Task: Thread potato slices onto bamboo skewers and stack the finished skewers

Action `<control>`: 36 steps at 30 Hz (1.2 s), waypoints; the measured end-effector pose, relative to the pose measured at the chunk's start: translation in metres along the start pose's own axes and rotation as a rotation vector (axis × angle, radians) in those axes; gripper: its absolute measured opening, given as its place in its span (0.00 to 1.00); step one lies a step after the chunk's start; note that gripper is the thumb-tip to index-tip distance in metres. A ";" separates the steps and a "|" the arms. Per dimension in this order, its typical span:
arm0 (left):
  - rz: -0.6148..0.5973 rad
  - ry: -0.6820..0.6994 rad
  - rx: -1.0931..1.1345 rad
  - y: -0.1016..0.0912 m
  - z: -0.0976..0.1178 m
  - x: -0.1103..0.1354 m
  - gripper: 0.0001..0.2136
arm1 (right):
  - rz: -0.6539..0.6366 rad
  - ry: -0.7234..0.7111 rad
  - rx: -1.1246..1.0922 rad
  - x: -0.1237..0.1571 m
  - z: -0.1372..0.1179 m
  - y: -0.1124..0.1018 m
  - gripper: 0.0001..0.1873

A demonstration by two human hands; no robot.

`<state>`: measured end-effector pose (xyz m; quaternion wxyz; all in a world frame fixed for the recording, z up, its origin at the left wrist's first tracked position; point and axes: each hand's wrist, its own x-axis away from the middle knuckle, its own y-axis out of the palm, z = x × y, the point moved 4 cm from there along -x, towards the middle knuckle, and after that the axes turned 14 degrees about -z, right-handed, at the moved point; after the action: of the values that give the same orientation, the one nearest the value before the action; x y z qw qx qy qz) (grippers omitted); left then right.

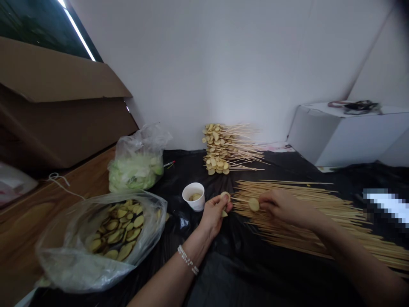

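Note:
My left hand (217, 209) pinches pale potato slices (225, 196) between thumb and fingers, with another piece showing below the thumb. To its right, my right hand (277, 206) is closed, and a round potato slice (254, 204) sticks out at its fingertips. It looks to be on the end of a skewer, mostly hidden by the fingers. Under that hand lies a broad spread of bare wooden skewers (306, 197). A white paper cup (194, 197) with some slices inside stands left of my left hand. Skewers with potato slices (217, 147) are piled by the wall.
An open plastic bag (68, 256) of potato slices lies at the left. Behind it stands a knotted bag of pale green vegetable (136, 170). A cardboard box (64, 111) is at far left, a white box (345, 132) at back right. Black plastic sheeting (220, 273) covers the table.

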<state>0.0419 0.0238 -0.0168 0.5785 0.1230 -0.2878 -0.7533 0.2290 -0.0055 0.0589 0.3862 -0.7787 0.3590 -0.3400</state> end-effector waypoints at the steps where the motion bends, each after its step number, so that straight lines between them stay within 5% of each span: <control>1: 0.007 0.005 0.001 0.000 0.000 0.000 0.15 | 0.031 0.015 0.036 0.000 -0.001 -0.001 0.12; 6: 0.024 0.009 0.003 -0.002 -0.001 -0.002 0.17 | 0.107 0.033 0.118 -0.005 -0.004 0.003 0.13; 18: -0.051 -0.012 -0.081 -0.003 -0.001 -0.003 0.18 | 0.005 0.013 -0.038 -0.009 -0.003 0.014 0.13; 30: -0.072 -0.070 0.000 -0.008 0.001 -0.006 0.15 | 0.156 -0.039 0.030 -0.015 -0.002 0.018 0.11; 36: -0.088 -0.021 -0.090 -0.003 -0.001 -0.005 0.18 | 0.009 -0.075 -0.257 -0.028 0.009 0.030 0.11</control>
<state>0.0413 0.0285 -0.0201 0.5467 0.1015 -0.2537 -0.7915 0.2135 0.0076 0.0223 0.2982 -0.8322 0.3884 -0.2600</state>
